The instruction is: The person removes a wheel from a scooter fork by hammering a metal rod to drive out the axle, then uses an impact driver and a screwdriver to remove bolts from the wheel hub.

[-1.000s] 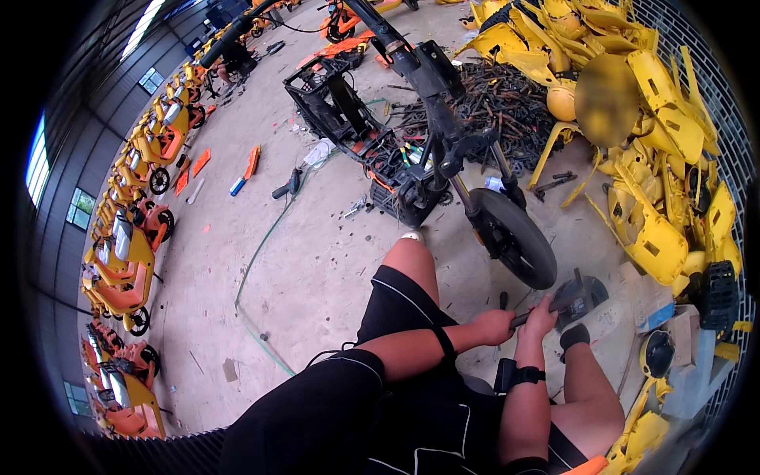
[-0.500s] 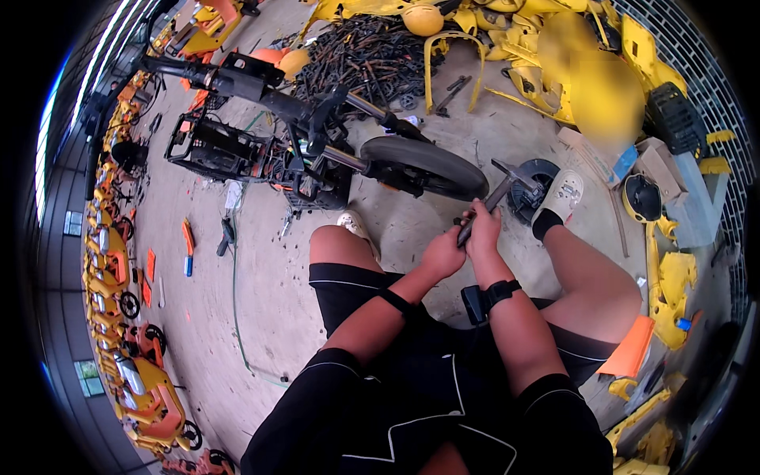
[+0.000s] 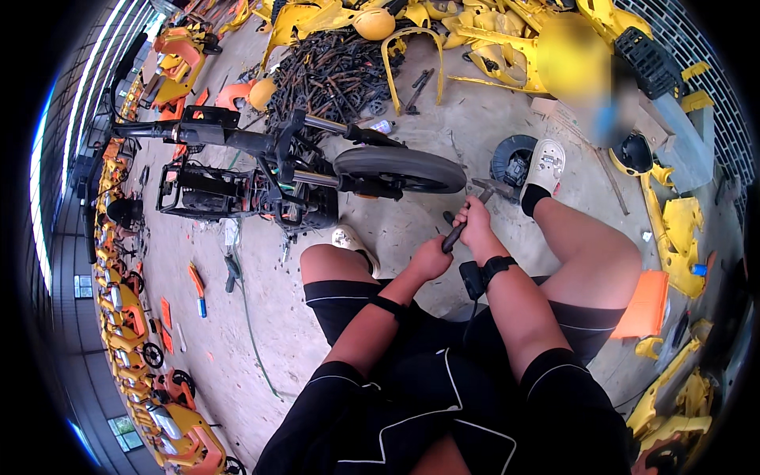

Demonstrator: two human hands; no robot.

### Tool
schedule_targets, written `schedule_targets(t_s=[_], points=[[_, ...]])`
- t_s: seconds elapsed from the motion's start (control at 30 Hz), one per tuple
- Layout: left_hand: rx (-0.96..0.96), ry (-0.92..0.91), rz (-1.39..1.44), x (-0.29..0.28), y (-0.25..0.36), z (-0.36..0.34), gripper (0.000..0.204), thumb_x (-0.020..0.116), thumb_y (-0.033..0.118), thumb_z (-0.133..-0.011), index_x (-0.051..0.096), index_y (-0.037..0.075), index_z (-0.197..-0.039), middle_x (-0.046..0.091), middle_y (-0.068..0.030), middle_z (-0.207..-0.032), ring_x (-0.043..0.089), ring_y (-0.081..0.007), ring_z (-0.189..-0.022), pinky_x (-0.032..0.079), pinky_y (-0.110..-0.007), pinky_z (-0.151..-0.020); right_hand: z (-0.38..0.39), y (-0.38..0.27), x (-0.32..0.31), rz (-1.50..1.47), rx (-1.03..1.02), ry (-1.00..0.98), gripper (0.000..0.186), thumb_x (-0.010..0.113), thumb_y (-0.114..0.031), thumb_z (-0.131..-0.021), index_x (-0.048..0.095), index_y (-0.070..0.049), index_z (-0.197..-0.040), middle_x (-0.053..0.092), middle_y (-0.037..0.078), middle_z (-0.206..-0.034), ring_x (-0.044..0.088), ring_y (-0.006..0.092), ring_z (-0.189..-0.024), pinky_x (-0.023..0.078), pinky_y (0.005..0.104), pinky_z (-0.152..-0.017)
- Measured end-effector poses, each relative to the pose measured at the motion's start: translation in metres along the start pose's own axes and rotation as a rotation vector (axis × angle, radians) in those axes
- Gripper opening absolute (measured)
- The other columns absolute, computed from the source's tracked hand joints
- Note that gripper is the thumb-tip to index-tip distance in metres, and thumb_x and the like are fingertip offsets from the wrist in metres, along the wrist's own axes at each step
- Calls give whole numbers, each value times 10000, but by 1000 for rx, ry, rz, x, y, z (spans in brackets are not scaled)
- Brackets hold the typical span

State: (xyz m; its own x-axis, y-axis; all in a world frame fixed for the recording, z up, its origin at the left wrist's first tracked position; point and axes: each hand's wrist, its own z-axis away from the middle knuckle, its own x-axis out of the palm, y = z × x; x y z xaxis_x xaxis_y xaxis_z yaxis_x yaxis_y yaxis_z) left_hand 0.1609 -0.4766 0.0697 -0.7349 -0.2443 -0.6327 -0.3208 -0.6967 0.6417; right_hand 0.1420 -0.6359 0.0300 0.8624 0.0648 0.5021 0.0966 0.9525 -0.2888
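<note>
Here, hammer (image 3: 492, 188) in 2 hands (image 3: 432, 259) (image 3: 475, 222)

Yellow and orange scooters (image 3: 184, 435) stand in a row along the left wall (image 3: 77, 344). A green hose (image 3: 250, 328) runs across the floor (image 3: 226, 317). Dark metal parts (image 3: 328, 79) lie heaped beside yellow plastic panels (image 3: 507, 67).
</note>
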Motion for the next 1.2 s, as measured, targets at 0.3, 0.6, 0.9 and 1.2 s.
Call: schedule_targets(t_s=[0.3,0.6,0.9,1.2], points=[[-36,-95,76,4,-7,-3,264,621,149,-786,671,0,-999,702,-246,-912,675,-424,-917,520,-463,-823,-9,7,-6,59,10,83,151,561,-197,-917,480,-129,-809,408,-12,-602,392,145,-480,378,353,-508],[-111,-54,-256,-25,-4,4,251,589,148,-791,663,-6,-975,688,-280,-938,655,-459,-933,509,-515,-843,-37,42,-21,66,128,84,165,566,-180,-936,512,-24,-946,573,121,-753,611,286,-632,584,458,-585],[-85,-28,-263,-24,-3,2,231,590,155,-804,663,-12,-945,681,-285,-905,649,-470,-915,505,-529,-827,-47,47,-22,113,75,82,185,557,-189,-942,507,-19,-998,563,122,-779,603,267,-630,568,425,-551],[-78,-28,-252,-22,-3,0,254,579,169,-821,673,-10,-974,682,-287,-918,648,-470,-924,505,-524,-825,-40,42,-19,111,78,63,176,525,-186,-967,498,-26,-1037,545,111,-769,586,269,-615,550,426,-532]])
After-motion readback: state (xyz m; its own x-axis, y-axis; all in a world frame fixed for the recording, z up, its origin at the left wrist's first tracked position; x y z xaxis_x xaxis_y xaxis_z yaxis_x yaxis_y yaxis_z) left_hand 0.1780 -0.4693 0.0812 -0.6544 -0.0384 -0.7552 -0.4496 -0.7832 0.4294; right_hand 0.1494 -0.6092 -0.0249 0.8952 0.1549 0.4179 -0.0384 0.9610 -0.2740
